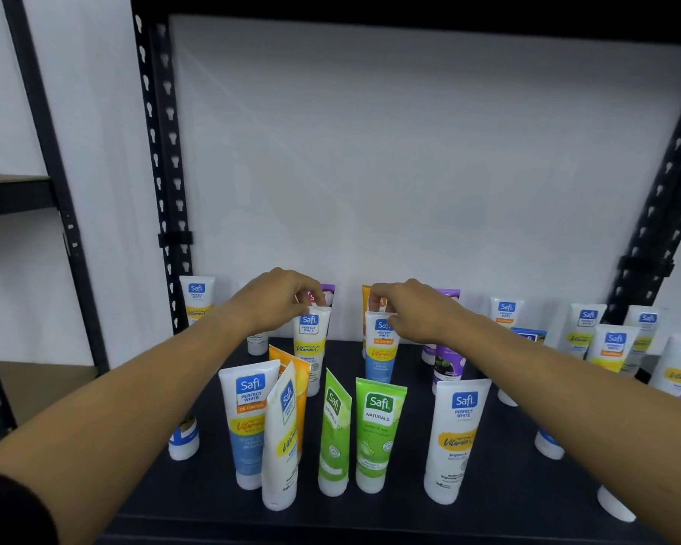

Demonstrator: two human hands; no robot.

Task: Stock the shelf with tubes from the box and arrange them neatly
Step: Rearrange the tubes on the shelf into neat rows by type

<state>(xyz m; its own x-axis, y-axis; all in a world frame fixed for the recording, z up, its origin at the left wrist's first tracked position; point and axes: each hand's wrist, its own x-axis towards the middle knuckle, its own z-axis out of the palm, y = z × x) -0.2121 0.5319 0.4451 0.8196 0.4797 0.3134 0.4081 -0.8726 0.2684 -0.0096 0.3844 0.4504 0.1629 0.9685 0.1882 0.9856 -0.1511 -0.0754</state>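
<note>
2 hands work at once, each pinching the crimped top of an upright tube in the middle of the shelf. Left hand [280, 298]: fingertips curled round the top edge of a white Vitamin C tube [310, 346]. Right hand [405, 308]: fingers pinching the top of a white-and-blue Oil Control tube [382, 350]. Both tubes stand cap-down on the dark shelf board [488, 485].

Nearer than the left hand: a loose cluster, with another Oil Control tube [246, 422], a leaning white tube [282, 438] and an orange tube [297, 371] crowded against each other. Between the forearms, 2 green Naturals tubes [354, 430] stand side by side. Nearer than the right hand, 1 large white tube [455, 438] stands alone. Beyond the right hand, purple tubes [447, 356]; further right, more white tubes, unevenly spaced. No box is in view.

Judgement on doing it well: keep each tube vertical by its crimp, set the cap flat, turn labels forward, line the pair up, let go only once steady. Tall narrow tubes look tippy; a forearm could brush the near cluster.

Surroundings: black slotted steel uprights [166, 171], white wall behind, a second rack to the left.
</note>
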